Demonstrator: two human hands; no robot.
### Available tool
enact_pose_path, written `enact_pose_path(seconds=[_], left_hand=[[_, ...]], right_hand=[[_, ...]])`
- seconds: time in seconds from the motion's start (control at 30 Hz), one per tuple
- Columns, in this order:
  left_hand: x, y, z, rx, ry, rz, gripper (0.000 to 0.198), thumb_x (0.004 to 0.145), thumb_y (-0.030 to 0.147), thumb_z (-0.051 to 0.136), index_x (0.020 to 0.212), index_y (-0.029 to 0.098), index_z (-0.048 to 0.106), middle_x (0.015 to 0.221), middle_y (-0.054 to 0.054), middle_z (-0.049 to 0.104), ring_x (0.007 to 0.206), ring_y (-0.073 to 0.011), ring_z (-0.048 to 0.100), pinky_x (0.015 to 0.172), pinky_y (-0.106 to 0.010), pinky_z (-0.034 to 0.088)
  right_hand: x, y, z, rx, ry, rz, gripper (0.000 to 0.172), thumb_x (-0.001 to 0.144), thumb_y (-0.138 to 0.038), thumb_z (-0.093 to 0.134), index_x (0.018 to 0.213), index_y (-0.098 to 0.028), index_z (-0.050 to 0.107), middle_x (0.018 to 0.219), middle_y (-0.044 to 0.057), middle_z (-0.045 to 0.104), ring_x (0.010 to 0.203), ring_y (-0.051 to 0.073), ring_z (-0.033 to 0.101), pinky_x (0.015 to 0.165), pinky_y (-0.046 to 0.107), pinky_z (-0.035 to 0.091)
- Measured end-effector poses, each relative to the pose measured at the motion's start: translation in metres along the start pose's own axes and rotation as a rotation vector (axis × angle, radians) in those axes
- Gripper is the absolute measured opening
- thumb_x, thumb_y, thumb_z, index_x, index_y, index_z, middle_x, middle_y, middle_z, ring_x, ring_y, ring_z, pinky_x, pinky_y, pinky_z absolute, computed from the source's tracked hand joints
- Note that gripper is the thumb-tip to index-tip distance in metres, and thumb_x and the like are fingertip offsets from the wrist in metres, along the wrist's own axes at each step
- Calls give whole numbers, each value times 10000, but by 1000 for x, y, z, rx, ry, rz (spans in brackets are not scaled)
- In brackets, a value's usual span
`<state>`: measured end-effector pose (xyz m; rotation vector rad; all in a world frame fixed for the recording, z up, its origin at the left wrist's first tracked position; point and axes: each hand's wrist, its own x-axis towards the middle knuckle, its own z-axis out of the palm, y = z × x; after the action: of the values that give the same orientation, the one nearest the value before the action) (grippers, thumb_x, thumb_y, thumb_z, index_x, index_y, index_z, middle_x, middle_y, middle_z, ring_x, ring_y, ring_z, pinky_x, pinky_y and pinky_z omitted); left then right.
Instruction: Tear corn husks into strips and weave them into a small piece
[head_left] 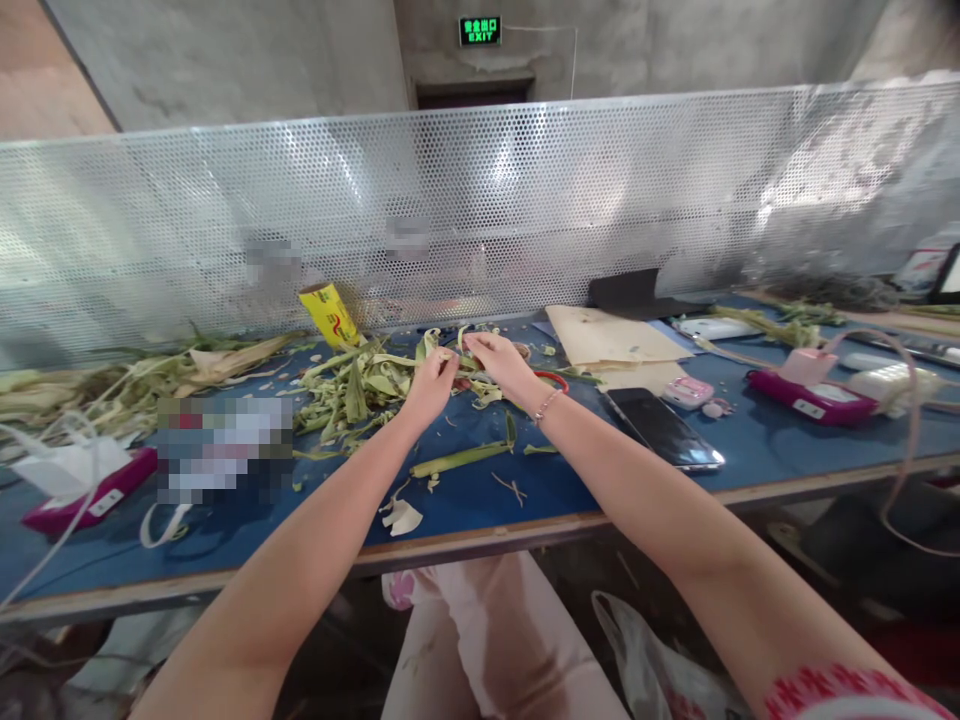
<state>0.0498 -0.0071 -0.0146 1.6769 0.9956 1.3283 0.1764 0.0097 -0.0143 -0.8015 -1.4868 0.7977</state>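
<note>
My left hand [433, 384] is over the middle of the blue table, at the right side of a heap of yellow-green leaves and stems [358, 388]. Its thumb and fingers are pressed together, and what they hold is too small to make out. Close beside it, my right hand [501, 362] pinches a pale green strip of plant [464, 334] at the fingertips. Below both hands lies a long green stalk [459, 461] with a leaf at its right end. A whitish dry scrap [403, 517] rests nearer the front edge. Part of a red loop [556, 378] shows behind my right wrist.
A perforated metal screen [420, 200] stands along the table's back. Right of my hands are brown paper sheets [607, 338], a black phone [664, 428] and a purple device [814, 398] with a cable. A yellow box [330, 314] leans behind the heap; more plant matter [202, 370] lies left.
</note>
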Motion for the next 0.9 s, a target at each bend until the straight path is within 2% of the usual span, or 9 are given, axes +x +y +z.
enact_pose_path(seconds=[0.1,0.2,0.37,0.57,0.73,0.83,0.9], left_hand=[[-1,4,1,9,-15,9,141,766,297,533,722,176,476,584,32,546,484,-96,548,544,-264,490],[-3,6,3,10,-9,12,127,761,274,532,707,171,482,597,28,555,489,-89,541,545,-260,495],[-4,8,5,-70,6,-34,123,747,265,546,707,154,511,638,11,568,475,-76,524,515,-242,471],[-5,13,4,-296,32,-176,100,691,228,589,693,149,526,555,30,534,458,-57,495,518,-210,443],[-5,16,3,-389,56,-230,68,652,187,562,640,160,501,518,29,526,451,-78,506,518,-231,447],[-5,16,1,-447,60,-200,30,651,185,493,631,165,501,531,23,530,476,-94,525,550,-256,466],[-4,16,0,-456,51,-166,62,620,151,447,639,167,504,543,22,538,499,-98,535,585,-266,474]], right_hand=[[-2,-4,3,131,33,84,245,755,-360,508,902,-171,561,817,34,618,584,86,484,571,239,412],[-4,-10,4,183,28,87,288,776,-386,485,972,-189,556,817,25,624,550,78,452,533,228,399],[-9,-16,6,239,-46,38,263,726,-430,537,771,-179,601,686,-1,581,588,85,475,553,225,409],[-9,-14,4,242,-144,47,178,632,-345,642,649,-180,580,676,-4,576,634,97,509,643,256,427],[-8,-11,-2,19,-130,-29,171,651,-327,623,656,-171,554,616,-24,523,564,83,452,565,238,376],[-8,-13,-5,-182,-123,-99,190,677,-355,601,692,-168,565,573,-37,480,522,81,393,507,228,322],[-8,-15,-6,-271,-107,-140,178,707,-343,570,738,-169,585,609,-26,507,540,88,404,522,232,327]])
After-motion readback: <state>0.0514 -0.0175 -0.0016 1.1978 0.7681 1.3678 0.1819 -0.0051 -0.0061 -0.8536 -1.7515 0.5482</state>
